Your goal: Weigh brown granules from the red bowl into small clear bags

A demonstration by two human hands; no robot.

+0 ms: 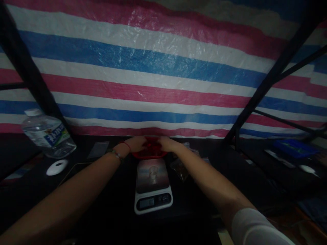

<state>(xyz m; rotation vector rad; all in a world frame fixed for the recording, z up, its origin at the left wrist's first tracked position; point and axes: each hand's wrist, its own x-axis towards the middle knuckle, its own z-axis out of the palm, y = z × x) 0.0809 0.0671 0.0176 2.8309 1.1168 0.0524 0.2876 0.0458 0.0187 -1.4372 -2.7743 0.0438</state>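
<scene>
A red tray [149,155] sits at the far side of the black table, its contents dark and hard to make out. My left hand [138,144] reaches over its left side and my right hand [165,144] over its right side. The fingers of both are lost in the shadow inside it, so I cannot tell whether they grip anything. Just in front of the tray stands a white digital scale [141,208] with a lit display. A small clear cup [153,173] rests on its dark plate.
Clear plastic bags [181,169] lie beside my right forearm. To the left are a large clear bottle [51,136], a white computer mouse [57,167] and a flat clear bag [98,150]. A blue tray [293,148] is farther right. Striped sheeting [153,78] hangs behind dark metal posts [255,97].
</scene>
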